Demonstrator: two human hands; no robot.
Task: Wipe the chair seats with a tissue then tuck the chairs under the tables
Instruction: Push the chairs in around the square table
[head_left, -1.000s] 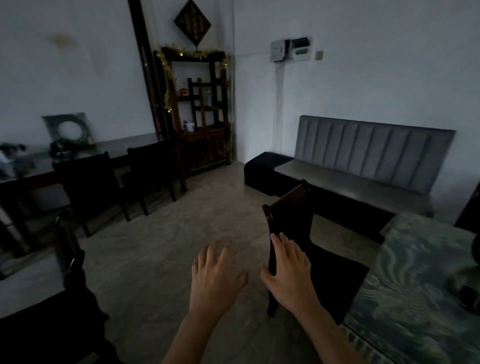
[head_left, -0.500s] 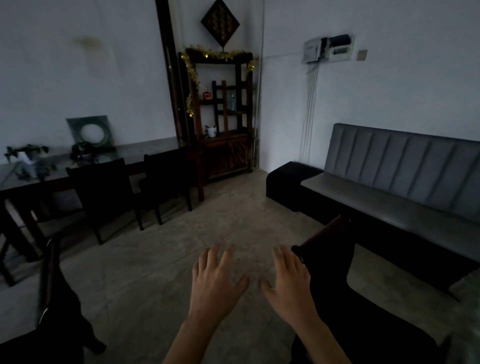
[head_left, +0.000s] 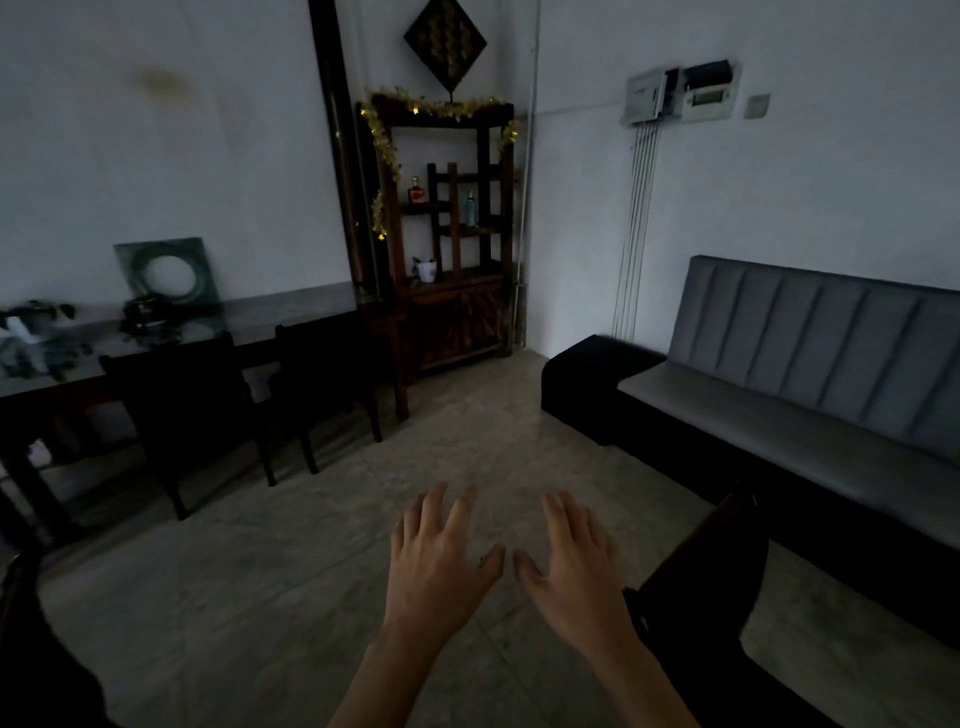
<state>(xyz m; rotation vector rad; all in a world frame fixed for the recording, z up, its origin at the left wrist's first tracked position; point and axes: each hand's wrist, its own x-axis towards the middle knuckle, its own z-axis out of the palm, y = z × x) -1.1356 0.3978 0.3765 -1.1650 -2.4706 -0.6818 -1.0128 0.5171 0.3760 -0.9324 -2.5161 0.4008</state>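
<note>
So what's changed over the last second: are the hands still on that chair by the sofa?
The right hand has come off the chair; a second ago its fingers lay against the chair back, now it hovers open beside it. The view has swung left, so the chair sits lower right and the patterned table has left the frame. The left hand stays open and empty, and the two chairs at the far table are unmoved.

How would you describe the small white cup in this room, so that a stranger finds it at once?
Look at the dark wooden shelf unit in the corner, draped with gold tinsel. On its lowest open shelf, just above the cabinet doors, the white cup stands at the left. It is the only white thing there; the red-labelled bottle and the pale bottle stand higher up.
</note>
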